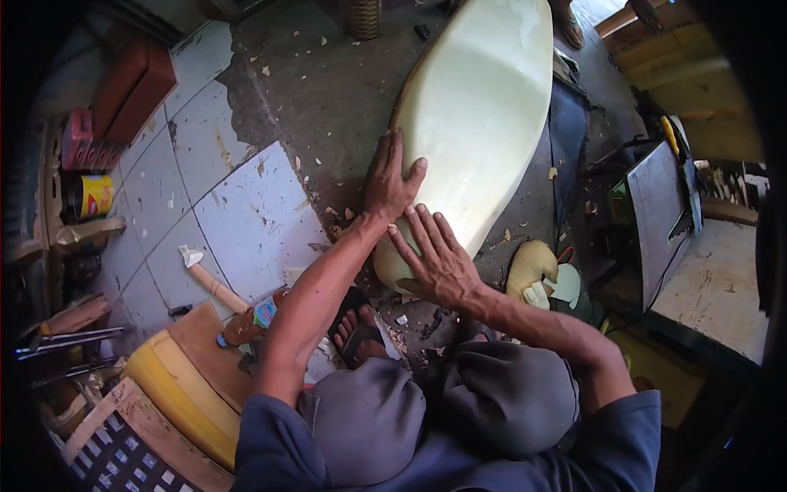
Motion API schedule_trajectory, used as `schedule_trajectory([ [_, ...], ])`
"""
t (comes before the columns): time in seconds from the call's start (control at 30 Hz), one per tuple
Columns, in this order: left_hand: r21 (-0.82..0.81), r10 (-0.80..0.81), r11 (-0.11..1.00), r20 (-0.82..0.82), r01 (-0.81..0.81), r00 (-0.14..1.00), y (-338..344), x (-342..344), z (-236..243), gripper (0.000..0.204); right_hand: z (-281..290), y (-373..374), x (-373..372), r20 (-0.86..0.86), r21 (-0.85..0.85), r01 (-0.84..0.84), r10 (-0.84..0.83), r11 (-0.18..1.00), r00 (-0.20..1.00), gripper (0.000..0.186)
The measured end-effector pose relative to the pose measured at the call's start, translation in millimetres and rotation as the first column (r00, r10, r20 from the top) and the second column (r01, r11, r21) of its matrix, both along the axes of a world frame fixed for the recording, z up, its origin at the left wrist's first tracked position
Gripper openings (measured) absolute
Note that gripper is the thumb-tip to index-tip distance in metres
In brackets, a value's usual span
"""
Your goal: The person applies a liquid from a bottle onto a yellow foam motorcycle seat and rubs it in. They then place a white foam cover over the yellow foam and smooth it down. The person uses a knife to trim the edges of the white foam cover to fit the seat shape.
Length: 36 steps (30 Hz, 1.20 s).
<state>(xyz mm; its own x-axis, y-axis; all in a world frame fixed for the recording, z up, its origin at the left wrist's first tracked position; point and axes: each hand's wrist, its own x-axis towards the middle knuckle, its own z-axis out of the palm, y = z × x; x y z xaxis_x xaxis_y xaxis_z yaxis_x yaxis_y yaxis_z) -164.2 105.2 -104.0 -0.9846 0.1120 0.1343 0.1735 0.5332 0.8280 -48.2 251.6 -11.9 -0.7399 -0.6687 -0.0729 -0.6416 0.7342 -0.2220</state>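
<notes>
A long, pale cream motorcycle seat pad (pixel 471 123) lies in front of me, running from near my knees to the top of the view, with a dip toward its far end. My left hand (pixel 395 182) rests on its left edge, fingers stretched forward and thumb apart. Flat on the near part of the pad lies my right hand (pixel 443 261), its fingers extended. The two hands are close together, and the right fingertips come near the left wrist. Neither hand grips anything. My forearms hide part of the floor around the pad's near end.
To my left are a hammer (pixel 211 279), a bottle of brown liquid (pixel 252 320), a yellow curved pad (pixel 180 394) and a yellow tin (pixel 92 197). Foam scraps (pixel 533 269) lie right of the pad. A metal-sided box (pixel 656 217) stands farther right. Another person's foot (pixel 570 29) shows at the top.
</notes>
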Motion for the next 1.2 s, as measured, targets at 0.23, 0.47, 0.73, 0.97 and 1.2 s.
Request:
schedule_trajectory([
  [0.23, 0.016, -0.172, 0.983, -0.294, 0.185, 0.940, 18, 40, 75, 0.053, -46, 31, 18, -0.055, 0.018, -0.246, 0.247, 0.969, 0.967, 0.061],
  [0.47, -0.168, -0.462, 0.884, -0.182, 0.435, 0.868, 18, 77, 42, 0.036, -87, 42, 35, 0.221, 0.048, -0.289, 0.272, 0.956, 0.937, 0.048],
  [0.73, -0.163, -0.456, 0.889, -0.226, 0.428, 0.861, 16, 70, 35, 0.034, -69, 26, 9, -0.011, -0.075, -0.236, 0.236, 0.969, 0.972, 0.051],
  [0.97, 0.137, 0.454, 0.868, 0.171, -0.477, 0.875, -7, 140, 27, 0.054, -15, 14, -3, -0.163, -0.003, -0.098, 0.096, 0.995, 0.982, 0.042],
  [1.2, 0.661, 0.053, 0.296, 0.709, -0.689, 0.703, -6, 204, 18, 0.074, 11, 9, -21, -0.207, -0.145, -0.029, -0.002, 0.989, 0.978, 0.039],
])
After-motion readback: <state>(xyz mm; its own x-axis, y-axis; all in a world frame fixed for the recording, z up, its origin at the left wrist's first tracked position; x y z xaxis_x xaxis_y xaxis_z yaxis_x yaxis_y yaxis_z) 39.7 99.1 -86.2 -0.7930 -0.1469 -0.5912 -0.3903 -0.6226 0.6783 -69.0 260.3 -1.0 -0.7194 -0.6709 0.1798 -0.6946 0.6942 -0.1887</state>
